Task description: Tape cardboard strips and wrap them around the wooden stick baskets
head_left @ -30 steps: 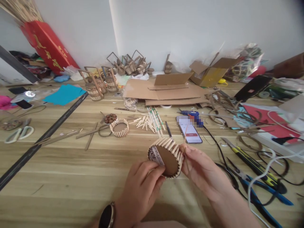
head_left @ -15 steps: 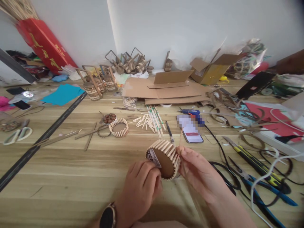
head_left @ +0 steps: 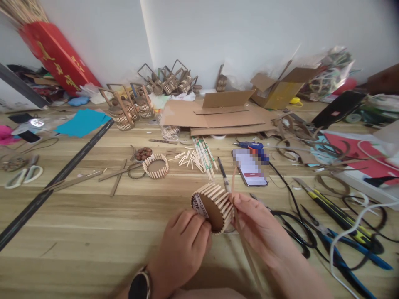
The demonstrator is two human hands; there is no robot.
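Observation:
My left hand (head_left: pixel 183 245), with a watch on its wrist, grips the near edge of a small round basket (head_left: pixel 213 206). The basket has a brown cardboard base and a wall of short wooden sticks, and it is tipped with the base towards me. My right hand (head_left: pixel 260 226) is closed at the basket's right side, pinching a long thin brown strip (head_left: pixel 246 249) against the sticks. The strip runs down along my right forearm and its short end sticks up above my fingers.
On the wooden table lie a second stick ring (head_left: pixel 156 166), loose sticks (head_left: pixel 196 158), a phone (head_left: pixel 251 168), a blue glue gun (head_left: pixel 251 146), scissors and a yellow cutter (head_left: pixel 336 216) at right, flat cardboard (head_left: pixel 215 116) and finished baskets (head_left: pixel 124 110) behind.
Both hands have shifted slightly left with the basket, which has turned more edge-on. My right fingers have closed in on its side with the strip.

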